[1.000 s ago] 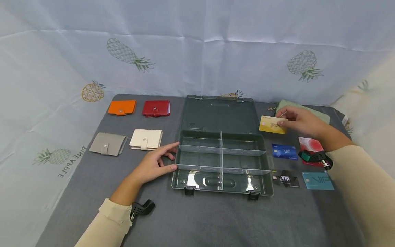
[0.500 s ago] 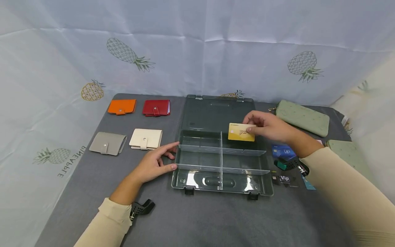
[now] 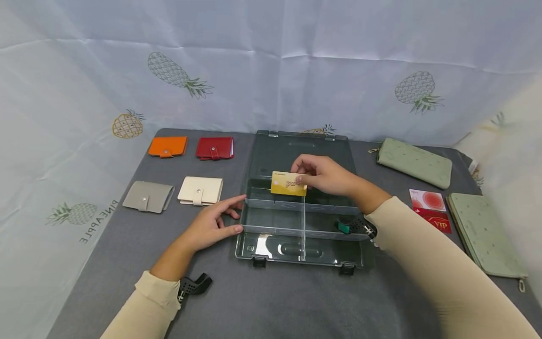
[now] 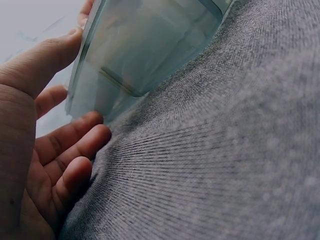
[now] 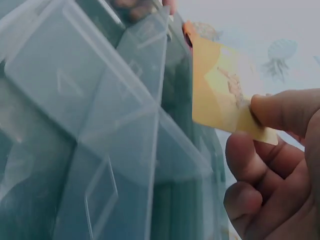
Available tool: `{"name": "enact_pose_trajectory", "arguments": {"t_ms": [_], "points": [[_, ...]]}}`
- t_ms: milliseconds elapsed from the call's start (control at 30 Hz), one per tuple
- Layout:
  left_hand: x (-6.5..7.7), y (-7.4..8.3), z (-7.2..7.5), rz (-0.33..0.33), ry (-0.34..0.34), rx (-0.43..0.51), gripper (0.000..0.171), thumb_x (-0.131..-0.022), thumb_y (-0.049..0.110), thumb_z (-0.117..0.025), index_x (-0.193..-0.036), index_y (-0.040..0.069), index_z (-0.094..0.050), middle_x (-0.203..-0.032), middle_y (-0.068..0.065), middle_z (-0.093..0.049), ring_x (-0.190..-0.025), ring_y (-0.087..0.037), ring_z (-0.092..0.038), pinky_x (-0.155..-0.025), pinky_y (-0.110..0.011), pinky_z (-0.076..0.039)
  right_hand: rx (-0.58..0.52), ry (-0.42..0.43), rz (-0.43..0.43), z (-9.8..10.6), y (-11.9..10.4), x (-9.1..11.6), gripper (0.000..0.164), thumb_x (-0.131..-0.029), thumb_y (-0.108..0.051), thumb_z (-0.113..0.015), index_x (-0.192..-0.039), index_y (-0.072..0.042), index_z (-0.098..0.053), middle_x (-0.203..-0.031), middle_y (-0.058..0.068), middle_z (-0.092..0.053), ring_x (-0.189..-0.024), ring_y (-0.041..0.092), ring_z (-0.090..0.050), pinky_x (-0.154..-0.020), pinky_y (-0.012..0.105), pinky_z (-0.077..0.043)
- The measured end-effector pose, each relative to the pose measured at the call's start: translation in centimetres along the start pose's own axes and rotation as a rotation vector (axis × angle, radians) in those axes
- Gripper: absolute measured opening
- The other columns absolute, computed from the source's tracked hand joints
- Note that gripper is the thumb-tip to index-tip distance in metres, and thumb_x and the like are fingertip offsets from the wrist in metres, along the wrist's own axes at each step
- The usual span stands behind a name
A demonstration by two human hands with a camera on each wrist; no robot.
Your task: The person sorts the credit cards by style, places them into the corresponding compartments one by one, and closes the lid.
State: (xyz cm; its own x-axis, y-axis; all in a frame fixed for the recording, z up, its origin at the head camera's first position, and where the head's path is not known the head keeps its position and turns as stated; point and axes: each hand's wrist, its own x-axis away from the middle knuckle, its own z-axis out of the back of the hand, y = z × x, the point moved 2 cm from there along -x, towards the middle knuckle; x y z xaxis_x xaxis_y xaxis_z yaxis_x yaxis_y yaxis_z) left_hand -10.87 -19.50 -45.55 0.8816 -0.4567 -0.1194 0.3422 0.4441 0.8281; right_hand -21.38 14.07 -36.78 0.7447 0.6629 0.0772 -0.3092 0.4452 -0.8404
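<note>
Box edges: The left rim of the box (image 3: 238, 245) met the left hand (image 3: 213, 225), fingers spread and fingertips touching.
Room: Gray cloth (image 3: 271, 306) ran in front of the box and, on the left, between it and the cream wallet (image 3: 201, 189); the right sleeve (image 3: 423, 254) crossed its right side, hiding part.
Gold card: One, pinched between thumb and fingers of the right hand (image 3: 328, 176), held over the far left compartment, apart from the dividers (image 3: 303, 235).
Small wallets: Four on the left: orange wallet (image 3: 169, 145) and red wallet (image 3: 214, 147) behind, gray wallet (image 3: 146, 197) and cream wallet in front.
Long green wallets: Two on the right, the far one (image 3: 412, 162) and the near one (image 3: 487, 235).
Cards on cloth: Two in view, pink card (image 3: 426, 200) and red card (image 3: 436, 219), touching, beside the near green wallet.
Box: Six compartments, two across and three deep; lid (image 3: 271, 157) folded back, two latches (image 3: 259, 262) in front.
</note>
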Motion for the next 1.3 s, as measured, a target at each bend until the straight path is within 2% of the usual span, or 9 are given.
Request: {"name": "enact_pose_trajectory", "arguments": {"t_ms": [200,333,533,667,800,933,1033,1167,1300], "points": [[0.0,-0.1,0.0,-0.010,0.006,-0.010,0.073,-0.092,0.020,-0.086,-0.158,0.016,-0.054,-0.132,-0.007,-0.068,-0.104,-0.018,-0.067,-0.063,-0.027,-0.056,0.121,0.024,-0.019,-2.2,-0.5,-1.6,0.011,-0.105,-0.008,-0.069,-0.116,-0.010,-0.068,-0.095,0.002,-0.072,-0.081,0.020,-0.064,-0.072,0.037,-0.054],[0.0,-0.2,-0.1,-0.009,0.008,-0.007,0.073,-0.092,0.019,-0.086,-0.157,0.016,-0.055,-0.131,-0.007,-0.069,-0.104,-0.018,-0.067,-0.063,-0.026,-0.056,0.211,0.009,-0.041,-3.2,-0.7,-1.9,0.010,-0.104,-0.010,-0.070,-0.114,-0.011,-0.069,-0.093,-0.002,-0.074,-0.077,0.016,-0.063,-0.070,0.038,-0.050],[0.0,0.1,0.0,-0.008,0.006,-0.003,0.072,-0.092,0.020,-0.086,-0.157,0.015,-0.055,-0.131,-0.006,-0.069,-0.104,-0.019,-0.067,-0.063,-0.027,-0.056,0.294,-0.020,-0.053,-3.9,-0.9,-2.1,0.007,-0.104,-0.009,-0.070,-0.111,-0.011,-0.071,-0.089,-0.002,-0.075,-0.072,0.013,-0.065,-0.068,0.038,-0.053],[0.0,0.1,0.0,-0.016,0.012,-0.011,0.072,-0.092,0.020,-0.086,-0.157,0.013,-0.055,-0.130,-0.007,-0.069,-0.103,-0.019,-0.068,-0.062,-0.027,-0.055,0.360,-0.015,-0.053,-4.2,-0.8,-2.2,0.006,-0.102,-0.012,-0.073,-0.107,-0.013,-0.073,-0.087,-0.004,-0.075,-0.071,0.011,-0.065,-0.068,0.037,-0.053],[0.0,0.2,0.0,-0.031,0.019,-0.029,0.072,-0.092,0.021,-0.086,-0.157,0.013,-0.055,-0.130,-0.006,-0.070,-0.102,-0.017,-0.067,-0.062,-0.027,-0.056,0.414,0.005,-0.054,-4.5,-0.6,-2.1,0.007,-0.101,-0.015,-0.075,-0.108,-0.015,-0.075,-0.092,-0.005,-0.077,-0.074,0.010,-0.068,-0.068,0.037,-0.054],[0.0,0.1,0.0,-0.035,0.021,-0.041,0.073,-0.091,0.022,-0.086,-0.157,0.014,-0.055,-0.129,-0.005,-0.070,-0.102,-0.016,-0.067,-0.061,-0.027,-0.056,0.413,0.034,-0.047,-4.6,-0.2,-1.9,0.015,-0.100,-0.018,-0.077,-0.115,-0.016,-0.078,-0.104,-0.003,-0.080,-0.085,0.013,-0.072,-0.073,0.039,-0.057],[0.0,0.0,0.0,-0.034,0.022,-0.043,0.073,-0.091,0.022,-0.086,-0.157,0.015,-0.055,-0.129,-0.005,-0.070,-0.102,-0.015,-0.067,-0.061,-0.027,-0.056,0.384,0.053,-0.028,-4.6,0.0,-1.8,0.022,-0.099,-0.019,-0.078,-0.121,-0.015,-0.079,-0.111,-0.001,-0.080,-0.087,0.014,-0.072,-0.075,0.038,-0.057],[0.0,0.0,-0.1,-0.044,0.024,-0.044,0.073,-0.091,0.021,-0.086,-0.157,0.014,-0.055,-0.129,-0.006,-0.070,-0.102,-0.016,-0.067,-0.061,-0.027,-0.056,0.269,0.081,-0.013,-4.3,0.3,-1.2,0.029,-0.099,-0.018,-0.079,-0.127,-0.013,-0.077,-0.115,0.000,-0.078,-0.081,0.015,-0.067,-0.070,0.038,-0.054],[0.0,0.1,-0.1,-0.047,0.024,-0.039,0.072,-0.091,0.021,-0.085,-0.156,0.013,-0.055,-0.129,-0.006,-0.070,-0.102,-0.017,-0.068,-0.061,-0.027,-0.056,0.159,0.118,-0.012,-3.8,0.2,0.0,0.033,-0.098,-0.016,-0.080,-0.130,-0.011,-0.076,-0.114,0.003,-0.076,-0.087,0.016,-0.065,-0.071,0.040,-0.052]]}}
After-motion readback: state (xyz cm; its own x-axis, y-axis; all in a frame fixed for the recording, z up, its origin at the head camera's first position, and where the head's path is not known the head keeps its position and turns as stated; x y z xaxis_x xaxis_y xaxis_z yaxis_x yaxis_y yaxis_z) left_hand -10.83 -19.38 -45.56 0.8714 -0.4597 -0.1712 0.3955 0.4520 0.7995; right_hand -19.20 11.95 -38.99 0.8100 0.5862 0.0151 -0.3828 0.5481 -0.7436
